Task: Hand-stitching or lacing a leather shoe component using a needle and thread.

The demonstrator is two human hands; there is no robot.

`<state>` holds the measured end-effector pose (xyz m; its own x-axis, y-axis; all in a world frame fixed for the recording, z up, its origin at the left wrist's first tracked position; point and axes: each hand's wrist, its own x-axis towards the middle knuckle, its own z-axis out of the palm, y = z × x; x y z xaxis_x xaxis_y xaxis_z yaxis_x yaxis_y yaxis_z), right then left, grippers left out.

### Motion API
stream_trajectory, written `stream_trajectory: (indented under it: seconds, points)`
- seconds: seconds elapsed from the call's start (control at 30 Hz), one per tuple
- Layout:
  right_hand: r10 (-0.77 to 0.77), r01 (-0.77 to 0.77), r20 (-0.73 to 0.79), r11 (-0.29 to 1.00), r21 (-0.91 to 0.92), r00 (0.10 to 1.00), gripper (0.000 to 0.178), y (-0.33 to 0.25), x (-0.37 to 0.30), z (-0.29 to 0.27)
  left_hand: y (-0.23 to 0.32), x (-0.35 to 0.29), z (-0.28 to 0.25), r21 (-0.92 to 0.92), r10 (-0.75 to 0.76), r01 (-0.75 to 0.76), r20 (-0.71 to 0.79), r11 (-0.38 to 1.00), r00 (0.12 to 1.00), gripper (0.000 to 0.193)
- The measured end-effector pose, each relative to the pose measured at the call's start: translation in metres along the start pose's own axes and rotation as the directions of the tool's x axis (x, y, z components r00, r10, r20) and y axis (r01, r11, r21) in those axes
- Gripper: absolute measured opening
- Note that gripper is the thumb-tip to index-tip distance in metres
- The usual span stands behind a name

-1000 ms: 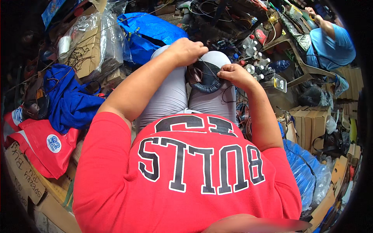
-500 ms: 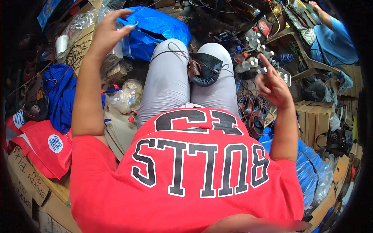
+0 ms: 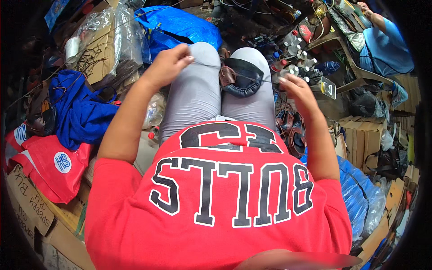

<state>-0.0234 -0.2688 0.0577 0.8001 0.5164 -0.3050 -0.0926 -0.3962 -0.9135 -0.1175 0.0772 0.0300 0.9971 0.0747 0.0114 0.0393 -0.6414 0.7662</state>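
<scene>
Between my thighs rests a dark leather shoe upper [image 3: 243, 77] with a brown panel and a gathered, puckered edge. A thin dark thread [image 3: 204, 65] runs from its left side to my left hand [image 3: 168, 66], whose fingers are pinched together above my left knee. On the other side, more thread [image 3: 266, 81] stretches from the upper toward my right hand [image 3: 300, 92], also closed in a pinch beside my right thigh. Any needle or tool in the fingers is too small to make out.
Several plastic bottles [image 3: 294, 49] stand ahead on the right, near a chair frame [image 3: 355, 67]. Other brown shoe uppers [image 3: 294, 135] lie by my right thigh. A blue bag [image 3: 180, 27] is ahead, blue cloth [image 3: 78, 110] left. Another person's arm [image 3: 375, 20] shows at far right.
My left hand has come down and inward from the far left, its fingers closing. My right hand has moved slightly down and inward. The thread now runs straighter from both sides of the shoe upper.
</scene>
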Motion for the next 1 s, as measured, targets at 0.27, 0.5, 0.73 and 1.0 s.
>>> stream_trajectory:
  seconds: [0.27,0.5,0.73,1.0]
  points:
    - [-0.031,0.028,-0.443,1.0,-0.013,0.896,0.031,0.044,-0.053,-0.145,-0.046,-0.048,-0.073,-0.221,-0.143,0.147,0.032,0.964,0.989,0.018]
    - [0.034,-0.062,-0.589,0.998,-0.027,0.807,0.038,0.097,-0.092,-0.207,-0.113,-0.078,-0.173,-0.253,-0.271,0.194,-0.32,0.948,0.908,0.024]
    - [0.61,-0.546,-0.426,0.791,0.276,0.668,0.026,0.114,-0.107,-0.213,-0.102,-0.042,-0.132,-0.475,-0.441,0.179,-0.526,0.861,0.727,0.031]
    - [0.264,-0.27,-0.1,0.755,-0.598,0.959,0.043,0.047,-0.036,-0.131,0.038,0.031,0.025,-0.321,0.367,-0.313,0.123,0.894,0.922,0.024]
